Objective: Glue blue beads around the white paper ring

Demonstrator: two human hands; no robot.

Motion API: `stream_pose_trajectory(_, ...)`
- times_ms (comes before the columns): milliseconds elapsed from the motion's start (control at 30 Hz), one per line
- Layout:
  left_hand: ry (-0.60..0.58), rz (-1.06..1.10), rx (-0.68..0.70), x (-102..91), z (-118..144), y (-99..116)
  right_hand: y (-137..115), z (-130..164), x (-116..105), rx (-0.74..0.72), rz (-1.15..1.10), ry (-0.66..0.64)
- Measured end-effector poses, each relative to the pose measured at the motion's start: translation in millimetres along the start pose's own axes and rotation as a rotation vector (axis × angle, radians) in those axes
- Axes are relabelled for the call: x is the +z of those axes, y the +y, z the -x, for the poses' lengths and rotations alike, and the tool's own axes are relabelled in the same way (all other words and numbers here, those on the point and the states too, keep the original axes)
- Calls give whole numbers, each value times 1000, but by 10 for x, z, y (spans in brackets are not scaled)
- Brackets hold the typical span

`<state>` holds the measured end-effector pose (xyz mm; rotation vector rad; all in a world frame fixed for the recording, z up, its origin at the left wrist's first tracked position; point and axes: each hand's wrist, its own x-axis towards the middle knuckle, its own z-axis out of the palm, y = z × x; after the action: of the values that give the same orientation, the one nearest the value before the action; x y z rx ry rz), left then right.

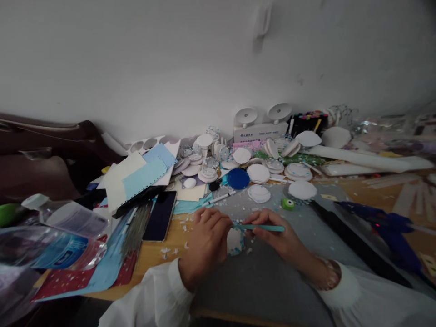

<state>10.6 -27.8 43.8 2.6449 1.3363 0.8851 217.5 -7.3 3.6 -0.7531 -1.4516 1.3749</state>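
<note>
White sleeves (155,297) lie nearest us; our right hand (281,236) pinches a teal tool (270,228) between closed thumb and fingers; our left hand (208,240) is curled beside a small white disc (235,241), though we cannot tell whether it grips anything; we see that disc between both hands, over the grey mat (259,290).

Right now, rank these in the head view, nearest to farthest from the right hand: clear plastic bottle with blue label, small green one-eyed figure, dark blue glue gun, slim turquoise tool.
1. Turquoise tool, in the right hand
2. Green figure, just beyond
3. Glue gun, to the right
4. Blue-labelled bottle, far left
</note>
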Motion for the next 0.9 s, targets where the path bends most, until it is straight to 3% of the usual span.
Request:
stream_pose_trajectory(400,55,-244,-75,78,-144,43,-54,-8,29,-370,303,150)
stream_pose_trajectory(667,-14,-202,-60,-76,-235,164,-140,38,-89,-423,333,114)
stream_pose_trajectory(900,-72,-5,-17,-327,-233,318,-441,106,-174,-446,377,-13)
